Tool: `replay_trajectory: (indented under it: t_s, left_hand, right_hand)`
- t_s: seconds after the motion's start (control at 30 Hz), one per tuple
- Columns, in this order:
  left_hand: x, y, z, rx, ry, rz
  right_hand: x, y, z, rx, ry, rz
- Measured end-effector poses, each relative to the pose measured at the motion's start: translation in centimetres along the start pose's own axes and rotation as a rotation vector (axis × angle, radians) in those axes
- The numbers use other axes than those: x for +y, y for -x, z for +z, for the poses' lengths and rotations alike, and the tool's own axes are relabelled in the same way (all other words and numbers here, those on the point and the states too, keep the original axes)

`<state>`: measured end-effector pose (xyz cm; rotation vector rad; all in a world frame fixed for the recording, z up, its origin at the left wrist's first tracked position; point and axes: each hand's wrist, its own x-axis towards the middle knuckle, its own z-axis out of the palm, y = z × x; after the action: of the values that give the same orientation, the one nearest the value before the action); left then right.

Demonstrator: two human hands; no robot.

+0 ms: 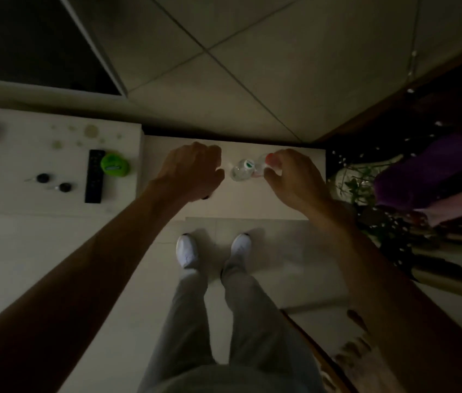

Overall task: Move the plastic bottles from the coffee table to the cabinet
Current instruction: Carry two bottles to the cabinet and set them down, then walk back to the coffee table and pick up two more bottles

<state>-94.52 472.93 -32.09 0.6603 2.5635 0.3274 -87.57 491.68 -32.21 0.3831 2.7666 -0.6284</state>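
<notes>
My right hand (292, 180) grips a clear plastic bottle (242, 169) by its red-capped end. The bottle lies tilted just above the lower white cabinet top (252, 199). My left hand (193, 171) hovers to the left of that bottle with its fingers curled shut. Only a small dark cap (205, 197) shows under its palm, and whatever it belongs to is hidden. Two clear bottles with black caps (43, 177) (65, 187) stand on the higher white cabinet top (11, 154) to the left.
A black remote (94, 176) and a green round container (114, 164) lie on the left cabinet top. A dark screen (25, 38) fills the top left. A plant (360, 182) and purple cloth (434, 171) crowd the right. My white shoes (187, 251) stand on the tiled floor.
</notes>
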Motion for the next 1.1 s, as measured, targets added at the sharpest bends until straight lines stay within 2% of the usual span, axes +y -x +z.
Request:
replay_trajectory:
  t_s: [0.23,0.37,0.77,1.1]
  left_hand:
    - [1.5,8.7,-6.0,-0.011,-0.02,-0.057]
    - [3.6,12.8,-7.6,0.054,0.007,-0.132]
    - [9.4,23.1,-7.2,0.219,0.198,-0.395]
    - [8.7,34.3,-6.7,0.28,0.291,-0.637]
  right_hand:
    - [-4.2,5.3,-4.1,-0.049,0.004,-0.159]
    - [-5.2,7.4,-6.1,-0.065,-0.035,-0.227]
    - [-8.3,11.7,-9.4,-0.154,-0.015,-0.61]
    - [-15.4,16.4,-8.1,-0.306,0.033,-0.828]
